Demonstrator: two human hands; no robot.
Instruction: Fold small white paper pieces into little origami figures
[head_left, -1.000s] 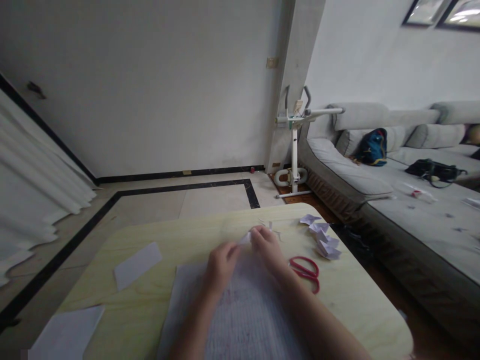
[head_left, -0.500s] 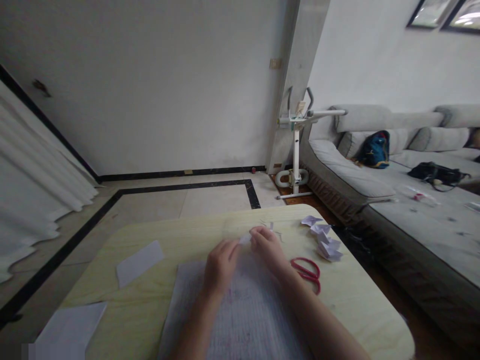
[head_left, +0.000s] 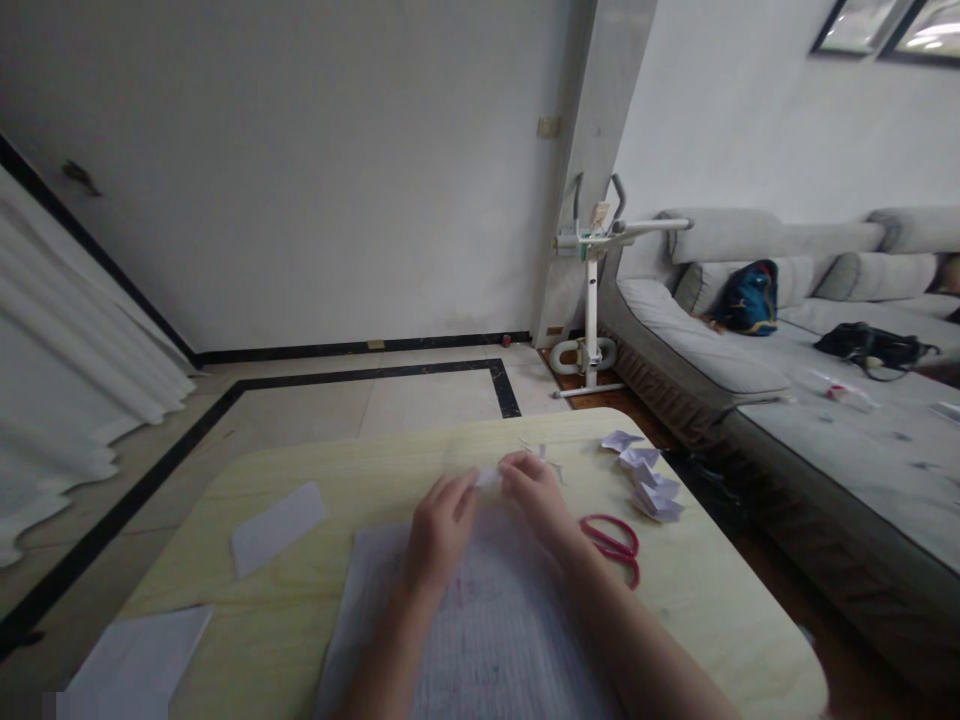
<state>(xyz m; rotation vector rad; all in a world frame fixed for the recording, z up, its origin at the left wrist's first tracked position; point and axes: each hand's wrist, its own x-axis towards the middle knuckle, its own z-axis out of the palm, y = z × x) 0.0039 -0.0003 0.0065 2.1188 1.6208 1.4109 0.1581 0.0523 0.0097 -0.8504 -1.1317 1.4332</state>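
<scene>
Between my two hands is a small piece of white paper (head_left: 488,478), held just over the far edge of a large sheet covered in writing (head_left: 517,620). My left hand (head_left: 444,520) has its fingers closed on the paper's left side. On its right side, the fingers of my right hand (head_left: 531,488) pinch it. The paper's exact shape is too small and blurred to make out. Thin paper scraps (head_left: 553,466) lie just beyond my right hand. Red-handled scissors (head_left: 616,545) rest beside my right forearm, their blades hidden under it.
Several folded white paper shapes (head_left: 646,478) stand in a row near the table's right edge. A white paper rectangle (head_left: 277,528) and more white paper (head_left: 142,655) lie at the left of the wooden table (head_left: 300,640). A grey sofa (head_left: 847,450) is to the right.
Almost nothing differs. Both hands stay on the small paper in the same place, with only a slight shift of the left fingers and of the whole view.
</scene>
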